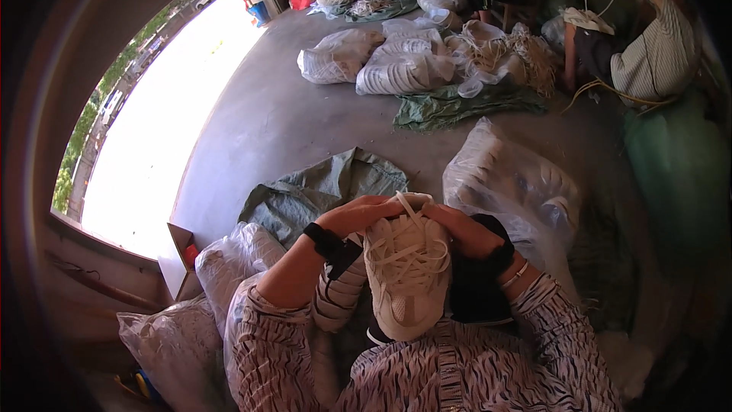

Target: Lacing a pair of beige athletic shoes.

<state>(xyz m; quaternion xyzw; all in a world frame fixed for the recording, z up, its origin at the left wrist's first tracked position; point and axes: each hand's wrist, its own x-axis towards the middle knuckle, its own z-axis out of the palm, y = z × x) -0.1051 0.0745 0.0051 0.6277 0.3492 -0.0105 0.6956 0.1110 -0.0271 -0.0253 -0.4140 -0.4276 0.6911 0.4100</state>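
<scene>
Daylight pours in through the wide doorway (171, 118), burning the ground (141, 183) beyond it to flat white. Just right of the doorway, the floor (248, 126) takes a cool grey sheen; far to its right, a green sack (675, 175) sinks into murky shadow. The pale shoe (408, 282), also right of the doorway, is softly lit and fairly sharp. Fisheye distortion bows the doorway's edges, a faint flare arcs left of it, and the corners go black.
</scene>
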